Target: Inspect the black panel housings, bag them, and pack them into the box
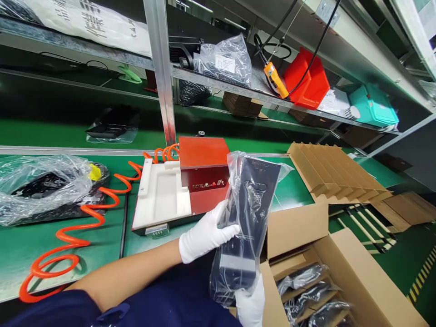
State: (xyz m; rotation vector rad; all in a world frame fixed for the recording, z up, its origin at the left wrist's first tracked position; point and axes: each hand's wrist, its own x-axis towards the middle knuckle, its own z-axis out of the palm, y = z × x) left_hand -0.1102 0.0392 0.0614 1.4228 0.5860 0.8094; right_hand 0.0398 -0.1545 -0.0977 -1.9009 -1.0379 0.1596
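Observation:
Both my hands wear white gloves and hold one black flat part in a clear plastic bag (pixel 247 213), standing upright in front of me. My left hand (pixel 204 234) grips its left edge about halfway up, thumb across the front. My right hand (pixel 251 305) holds the bag's bottom end from below; its fingers are mostly hidden. Just to the right stands an open cardboard box (pixel 354 272) with several similar bagged black parts (pixel 306 290) set between cardboard dividers.
A red machine (pixel 204 172) with a white tray fixture (pixel 160 195) sits on the green bench, fed by an orange coiled hose (pixel 85 227). A big bag of black parts (pixel 44 186) lies at left. Stacked cardboard dividers (pixel 337 175) lie at right. Shelves overhead hold bags and bins.

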